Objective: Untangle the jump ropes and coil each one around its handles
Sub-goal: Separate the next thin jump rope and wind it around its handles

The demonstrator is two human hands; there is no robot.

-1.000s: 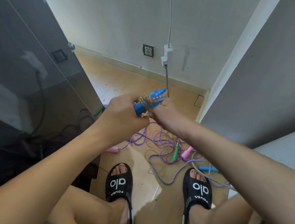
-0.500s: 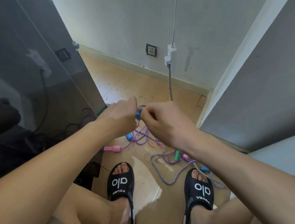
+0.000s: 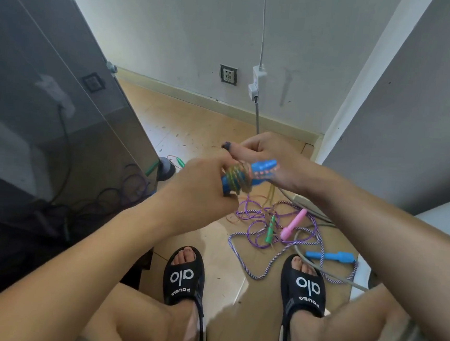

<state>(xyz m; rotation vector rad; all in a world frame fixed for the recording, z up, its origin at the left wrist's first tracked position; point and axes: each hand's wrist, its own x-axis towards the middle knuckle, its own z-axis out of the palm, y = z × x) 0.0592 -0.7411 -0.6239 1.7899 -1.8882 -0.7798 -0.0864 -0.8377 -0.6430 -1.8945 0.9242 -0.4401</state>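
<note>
Blue handles point(image 3: 248, 176) gripped by left hand point(image 3: 200, 195); right hand point(image 3: 271, 160).

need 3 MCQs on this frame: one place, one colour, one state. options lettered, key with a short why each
1. Where is the pink handle?
A. on the floor among the purple rope
B. in the left hand
C. on the right sandal

2. What colour are the handles held between the hands?
A. green
B. blue
C. pink

3. What state is the held rope in?
A. fully loose on the floor
B. partly wound round the handles, a strand hanging down
C. knotted to the wall socket

Key:
1. A: it lies in the purple rope tangle ahead of the feet.
2. B: blue shows between the left hand and the right hand.
3. B: multicoloured coils circle the handles and a strand drops below them.
</note>
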